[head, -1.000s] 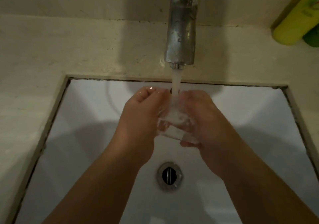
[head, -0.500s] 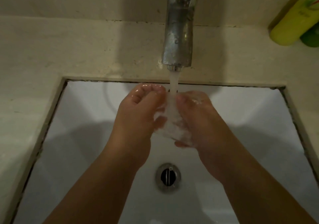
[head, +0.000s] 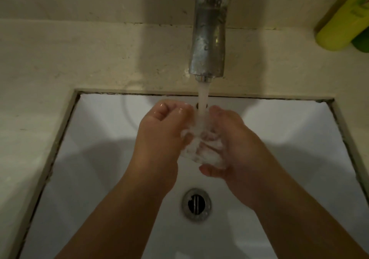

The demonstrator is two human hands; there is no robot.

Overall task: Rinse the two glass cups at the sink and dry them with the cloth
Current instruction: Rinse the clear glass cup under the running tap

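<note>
A clear glass cup (head: pixel 201 149) is held over the white sink (head: pixel 289 131), right under the running stream from the metal tap (head: pixel 209 31). Water splashes into and over it, so its outline is blurred. My left hand (head: pixel 159 137) grips the cup from the left with curled fingers. From the right, my right hand (head: pixel 235 145) wraps around it, thumb below. Only one cup shows; no cloth is in view.
The drain (head: pixel 196 204) lies below the hands in the basin. A beige stone counter (head: pixel 60 59) surrounds the sink. A yellow-green bottle (head: pixel 343 21) and a darker green one (head: pixel 362 41) stand at the back right corner.
Both hands stay on the cup under the stream; they have shifted slightly left and turned the cup a little. Water keeps running.
</note>
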